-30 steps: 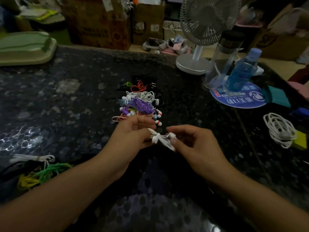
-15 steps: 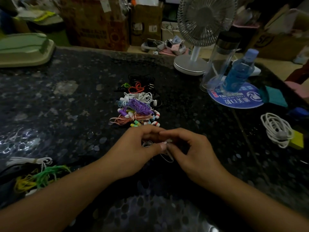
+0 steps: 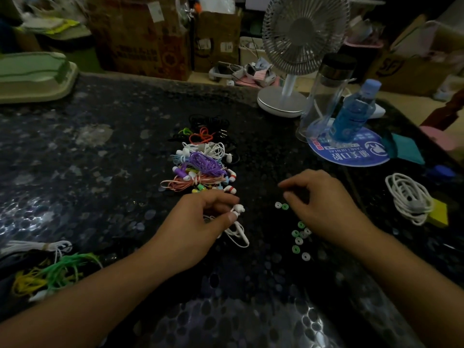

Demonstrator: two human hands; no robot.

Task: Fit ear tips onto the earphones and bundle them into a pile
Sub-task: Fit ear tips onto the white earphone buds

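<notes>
My left hand (image 3: 200,222) pinches a white earphone (image 3: 237,209) between thumb and fingers; its white cable (image 3: 238,234) loops on the dark table just below. My right hand (image 3: 324,204) hovers to the right with fingers curled downward over several loose white and green ear tips (image 3: 300,238), and two more ear tips (image 3: 281,205) lie by its fingertips. Whether those fingers hold a tip is hidden. Behind my hands lies a pile of bundled earphones (image 3: 200,167) in purple, white, pink, orange and black.
A tangle of green, yellow and white earphones (image 3: 50,270) lies at the left edge. A coiled white cable (image 3: 409,197) and a yellow block (image 3: 439,214) sit at right. A fan (image 3: 298,46), a glass bottle (image 3: 326,91) and a blue bottle (image 3: 351,114) stand at the back right.
My hands were together on the white earphone; my right hand has let go and moved right, above the loose ear tips. My left hand still holds the earphone.
</notes>
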